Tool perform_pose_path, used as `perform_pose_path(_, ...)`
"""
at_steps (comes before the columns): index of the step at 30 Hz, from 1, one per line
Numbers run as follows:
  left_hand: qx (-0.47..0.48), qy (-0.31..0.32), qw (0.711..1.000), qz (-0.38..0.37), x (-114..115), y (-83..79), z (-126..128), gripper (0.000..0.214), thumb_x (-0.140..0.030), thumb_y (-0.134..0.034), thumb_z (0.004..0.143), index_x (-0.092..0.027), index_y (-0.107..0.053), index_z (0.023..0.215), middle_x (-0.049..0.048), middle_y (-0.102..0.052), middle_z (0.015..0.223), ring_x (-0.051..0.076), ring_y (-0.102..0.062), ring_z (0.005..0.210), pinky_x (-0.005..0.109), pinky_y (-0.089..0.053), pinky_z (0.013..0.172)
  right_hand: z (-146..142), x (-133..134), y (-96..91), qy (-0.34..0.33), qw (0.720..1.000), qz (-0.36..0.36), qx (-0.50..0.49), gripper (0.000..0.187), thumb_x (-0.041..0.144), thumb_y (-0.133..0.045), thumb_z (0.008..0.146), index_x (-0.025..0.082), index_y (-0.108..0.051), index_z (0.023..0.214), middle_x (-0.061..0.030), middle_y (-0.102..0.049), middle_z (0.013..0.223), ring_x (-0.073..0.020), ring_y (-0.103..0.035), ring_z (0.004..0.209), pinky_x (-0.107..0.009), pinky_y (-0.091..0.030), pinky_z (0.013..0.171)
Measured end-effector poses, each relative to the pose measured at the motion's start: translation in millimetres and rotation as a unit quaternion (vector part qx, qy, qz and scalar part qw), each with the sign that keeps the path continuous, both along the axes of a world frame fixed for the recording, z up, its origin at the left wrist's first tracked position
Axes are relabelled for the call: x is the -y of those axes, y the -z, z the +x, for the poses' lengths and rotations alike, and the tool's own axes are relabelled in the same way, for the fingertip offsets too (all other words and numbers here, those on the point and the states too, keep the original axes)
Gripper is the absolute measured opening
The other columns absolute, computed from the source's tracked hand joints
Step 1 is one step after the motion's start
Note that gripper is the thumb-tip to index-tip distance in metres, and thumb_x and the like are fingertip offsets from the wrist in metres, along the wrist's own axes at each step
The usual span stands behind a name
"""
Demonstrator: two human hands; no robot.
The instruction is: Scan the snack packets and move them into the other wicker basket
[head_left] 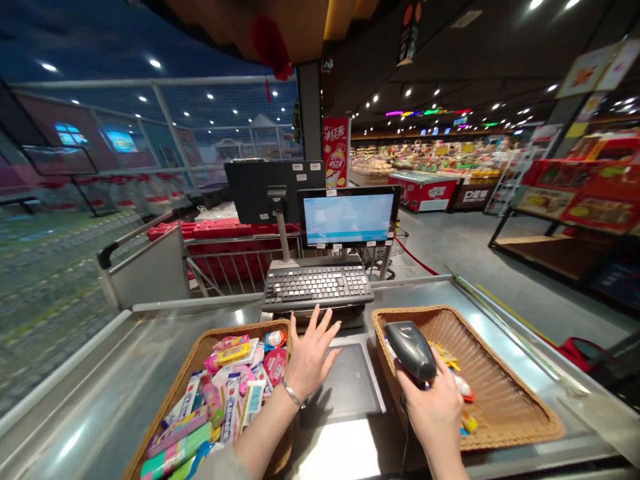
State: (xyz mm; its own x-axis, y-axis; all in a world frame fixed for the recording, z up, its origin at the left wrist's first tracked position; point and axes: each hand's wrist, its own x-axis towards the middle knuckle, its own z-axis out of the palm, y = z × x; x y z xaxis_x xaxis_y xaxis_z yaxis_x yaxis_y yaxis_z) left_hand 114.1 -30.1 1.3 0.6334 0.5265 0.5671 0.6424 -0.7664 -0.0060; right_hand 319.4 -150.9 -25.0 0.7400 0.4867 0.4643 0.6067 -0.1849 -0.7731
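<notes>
My left hand is spread flat in the air, just below the keyboard and beside the left basket's upper right corner. Nothing is in its fingers. In my right hand is a black barcode scanner, held over the near left part of the right wicker basket. Some small colourful packets lie in that basket, partly hidden by the hand and scanner. The left wicker basket is heaped with small packaged goods, and my left forearm crosses its right side.
A lit monitor stands behind the keyboard, with a second dark screen to its left. A grey flat panel lies between the baskets on the metal counter. Beyond are a metal railing and red shelving.
</notes>
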Motion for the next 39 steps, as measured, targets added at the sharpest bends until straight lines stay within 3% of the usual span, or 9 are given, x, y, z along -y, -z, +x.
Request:
perform_pose_path(8,-0.006,-0.072,0.997,-0.031,15.1,6.5,-41.4,0.056,-0.028,-0.052,0.092,-0.027,-0.037,0.146,0.0092,-0.037,0.154,0.03,-0.021,0.148,0.068,0.001,0.115,-29.3,-17.0,-2.7,-0.093,0.996,-0.012,0.01,0.046,0.059,-0.059,0.072,0.019,-0.071,0.09,-0.0156,-0.067,0.113,-0.0352,-0.052,0.122,-0.053,-0.034,0.106)
perform_pose_path(14,-0.012,-0.119,0.99,-0.069,23.7,12.7,-71.1,0.057,-0.028,-0.053,0.091,-0.027,-0.036,0.146,0.0081,-0.033,0.156,0.03,-0.018,0.148,0.069,0.0,0.115,-47.1,-23.8,1.8,-0.148,0.988,-0.029,0.03,0.046,0.058,-0.059,0.073,0.018,-0.073,0.09,-0.0177,-0.062,0.123,-0.0344,-0.051,0.124,-0.051,-0.034,0.107)
perform_pose_path(18,-0.013,-0.159,0.984,-0.078,28.9,15.5,-93.6,0.057,-0.028,-0.054,0.091,-0.027,-0.038,0.146,0.0099,-0.035,0.155,0.031,-0.02,0.148,0.069,-0.002,0.114,-58.4,-26.2,3.1,-0.174,0.983,-0.035,0.039,0.045,0.059,-0.059,0.074,0.018,-0.074,0.087,-0.0174,-0.064,0.118,-0.0339,-0.052,0.122,-0.052,-0.036,0.106)
perform_pose_path(28,-0.027,-0.225,0.97,-0.087,31.5,38.6,-147.1,0.054,-0.037,-0.05,0.093,-0.029,-0.038,0.146,0.0123,-0.039,0.152,0.033,-0.03,0.144,0.07,0.001,0.113,-73.3,-28.8,5.3,-0.198,0.977,-0.048,0.066,0.05,0.058,-0.058,0.075,0.015,-0.075,0.094,-0.0215,-0.06,0.124,-0.0357,-0.053,0.122,-0.053,-0.037,0.104)
perform_pose_path(39,-0.051,-0.236,0.959,-0.15,23.9,62.4,-180.6,0.048,-0.033,-0.055,0.09,-0.03,-0.049,0.138,0.0104,-0.042,0.151,0.035,-0.031,0.143,0.073,0.003,0.111,-79.4,-27.1,13.0,-0.207,0.974,-0.073,0.052,0.047,0.056,-0.059,0.073,0.016,-0.074,0.092,-0.0195,-0.06,0.127,-0.0344,-0.053,0.122,-0.052,-0.037,0.104)
